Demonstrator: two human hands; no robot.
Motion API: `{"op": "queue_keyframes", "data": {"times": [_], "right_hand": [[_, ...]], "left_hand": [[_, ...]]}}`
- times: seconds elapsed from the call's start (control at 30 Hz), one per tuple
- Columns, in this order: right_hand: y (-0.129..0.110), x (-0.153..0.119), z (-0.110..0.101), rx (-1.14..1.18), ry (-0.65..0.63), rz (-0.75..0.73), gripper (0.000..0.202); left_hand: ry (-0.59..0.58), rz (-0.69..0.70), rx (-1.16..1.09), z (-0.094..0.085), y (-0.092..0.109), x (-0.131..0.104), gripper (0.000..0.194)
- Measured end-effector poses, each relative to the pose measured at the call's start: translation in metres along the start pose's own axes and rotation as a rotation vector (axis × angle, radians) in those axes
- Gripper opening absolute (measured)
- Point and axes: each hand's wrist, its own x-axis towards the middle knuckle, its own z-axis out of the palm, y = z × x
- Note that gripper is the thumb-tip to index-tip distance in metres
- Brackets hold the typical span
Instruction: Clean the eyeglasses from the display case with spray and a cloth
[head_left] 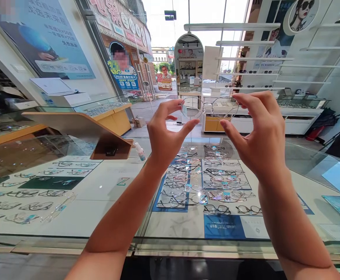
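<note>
The thin-rimmed, round-lens eyeglasses (207,104) are suspended above the glass-covered, white-lined tabletop (175,227), between the bare left hand (170,126) and the bare right hand (259,136). The fingers of each hand are curved in a pinch at the outer side of one lens, gripping the frame; exact thumb contact is hard to confirm. Possible faults: if either pinch loosens, the eyeglasses may drop onto the glass; uneven pull between the hands may bend the slender rim; a fingertip laid on a lens may smear it. Below are rows of assorted dark and clear spectacle frames (222,172) and a blue-and-white printed card (224,226). The temples of the eyeglasses are difficult to distinguish against the bright background. The forearms hide parts of the display and are cut off at the lower edge.
</note>
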Motion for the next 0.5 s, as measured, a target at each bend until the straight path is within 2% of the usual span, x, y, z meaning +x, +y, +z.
{"op": "queue_keyframes", "data": {"times": [0.3, 0.5], "right_hand": [[0.013, 0.0, 0.019, 0.112, 0.0, 0.046, 0.051], [0.028, 0.001, 0.028, 0.297, -0.033, 0.199, 0.047]], "left_hand": [[0.066, 0.019, 0.085, -0.004, 0.0, -0.004, 0.059], [0.086, 0.155, 0.211, -0.004, -0.003, -0.006, 0.06]]}}
